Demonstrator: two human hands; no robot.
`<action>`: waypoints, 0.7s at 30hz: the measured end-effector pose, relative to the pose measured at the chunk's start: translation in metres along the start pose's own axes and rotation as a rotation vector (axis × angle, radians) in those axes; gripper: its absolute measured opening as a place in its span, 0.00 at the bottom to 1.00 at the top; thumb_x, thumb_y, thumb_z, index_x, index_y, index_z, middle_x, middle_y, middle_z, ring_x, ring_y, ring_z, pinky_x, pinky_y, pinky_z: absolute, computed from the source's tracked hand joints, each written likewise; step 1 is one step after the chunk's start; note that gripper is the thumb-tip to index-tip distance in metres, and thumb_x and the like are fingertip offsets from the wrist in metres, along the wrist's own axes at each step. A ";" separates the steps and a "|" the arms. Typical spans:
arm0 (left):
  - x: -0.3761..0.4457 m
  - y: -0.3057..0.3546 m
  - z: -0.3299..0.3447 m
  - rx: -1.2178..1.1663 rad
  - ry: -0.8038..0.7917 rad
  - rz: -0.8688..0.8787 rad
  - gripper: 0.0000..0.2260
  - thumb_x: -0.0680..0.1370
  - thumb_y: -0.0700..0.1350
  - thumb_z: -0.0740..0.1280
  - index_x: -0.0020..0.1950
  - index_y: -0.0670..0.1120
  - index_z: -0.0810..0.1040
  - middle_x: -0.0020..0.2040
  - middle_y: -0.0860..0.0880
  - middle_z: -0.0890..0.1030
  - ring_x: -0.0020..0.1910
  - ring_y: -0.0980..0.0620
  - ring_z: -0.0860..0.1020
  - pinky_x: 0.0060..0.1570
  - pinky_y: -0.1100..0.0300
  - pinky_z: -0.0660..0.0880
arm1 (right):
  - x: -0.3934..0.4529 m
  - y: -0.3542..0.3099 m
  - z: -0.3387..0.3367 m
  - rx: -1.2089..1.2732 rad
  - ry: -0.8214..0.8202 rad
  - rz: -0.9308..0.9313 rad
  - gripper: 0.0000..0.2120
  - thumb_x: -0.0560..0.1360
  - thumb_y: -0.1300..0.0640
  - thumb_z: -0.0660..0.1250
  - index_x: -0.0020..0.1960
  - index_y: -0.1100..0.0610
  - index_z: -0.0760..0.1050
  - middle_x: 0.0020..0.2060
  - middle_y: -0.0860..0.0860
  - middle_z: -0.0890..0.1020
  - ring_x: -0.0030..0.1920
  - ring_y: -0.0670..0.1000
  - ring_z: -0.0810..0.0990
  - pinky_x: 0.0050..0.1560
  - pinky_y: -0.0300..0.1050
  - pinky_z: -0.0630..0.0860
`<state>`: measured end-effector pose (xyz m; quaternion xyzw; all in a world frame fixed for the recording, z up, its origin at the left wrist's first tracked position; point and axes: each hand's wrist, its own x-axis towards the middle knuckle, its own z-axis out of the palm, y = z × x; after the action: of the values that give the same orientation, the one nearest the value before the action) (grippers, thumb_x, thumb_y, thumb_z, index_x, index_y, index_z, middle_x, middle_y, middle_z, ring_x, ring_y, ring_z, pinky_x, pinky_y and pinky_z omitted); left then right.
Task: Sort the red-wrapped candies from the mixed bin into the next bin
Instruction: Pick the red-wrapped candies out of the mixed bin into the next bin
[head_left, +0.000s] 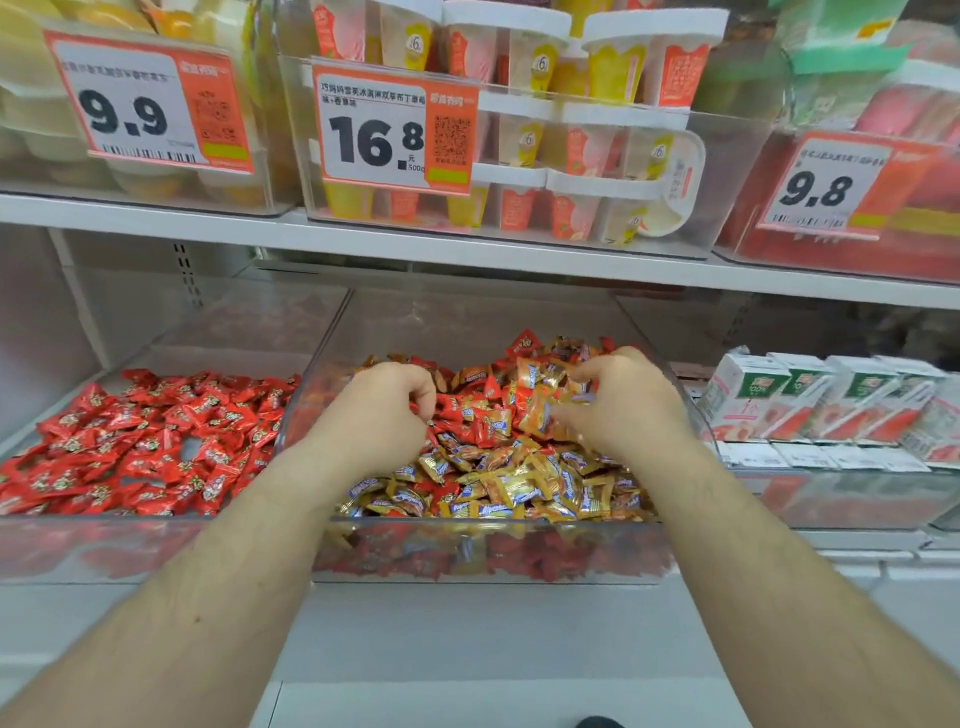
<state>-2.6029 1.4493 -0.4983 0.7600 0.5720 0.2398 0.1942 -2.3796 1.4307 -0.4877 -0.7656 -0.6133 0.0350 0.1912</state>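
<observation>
Hands work inside a clear mixed bin (322, 364) on a shop shelf (467, 249). The left hand (382, 410), fingers curled downward, grips red-wrapped candies (457, 410) near the middle of the pile. The right hand (618, 400), fingers bent and blurred, pinches gold-wrapped candies (535, 410) toward the bin's right side. Red and gold wrappers lie mingled between the two hands, with gold pieces (498, 488) massed along the near wall and more red showing through the bin's front.

Just to the left, touching the mixed bin's side, the next bin (104, 551) holds a spread of red candies (150, 441) only. To the right stand small white cartons (810, 400) in a row. On the shelf above, clear tubs of packaged cups (524, 130) carry orange price tags reading 9.9 (124, 117), 16.8 (376, 137) and 9.8 (815, 189).
</observation>
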 end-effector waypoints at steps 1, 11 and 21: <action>-0.001 0.002 0.000 -0.011 -0.017 0.001 0.14 0.71 0.29 0.60 0.34 0.48 0.71 0.41 0.49 0.77 0.33 0.52 0.73 0.30 0.61 0.69 | -0.003 0.000 -0.010 0.044 0.015 -0.003 0.16 0.72 0.42 0.72 0.56 0.47 0.81 0.58 0.49 0.77 0.57 0.53 0.78 0.54 0.46 0.74; -0.013 0.035 0.037 -0.033 -0.165 0.192 0.12 0.69 0.54 0.74 0.36 0.49 0.76 0.37 0.55 0.78 0.36 0.56 0.74 0.34 0.61 0.70 | -0.042 0.015 -0.052 -0.006 -0.246 0.014 0.26 0.80 0.38 0.57 0.33 0.56 0.67 0.27 0.52 0.73 0.31 0.52 0.73 0.33 0.43 0.66; -0.010 0.041 0.052 0.019 -0.250 0.050 0.25 0.61 0.68 0.74 0.40 0.50 0.71 0.36 0.55 0.73 0.34 0.54 0.70 0.36 0.57 0.68 | -0.037 -0.012 -0.041 -0.298 -0.658 0.193 0.36 0.81 0.34 0.44 0.77 0.61 0.61 0.76 0.58 0.61 0.74 0.59 0.64 0.68 0.50 0.65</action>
<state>-2.5428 1.4276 -0.5190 0.7997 0.5265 0.1425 0.2510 -2.3883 1.3870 -0.4526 -0.7871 -0.5652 0.2075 -0.1339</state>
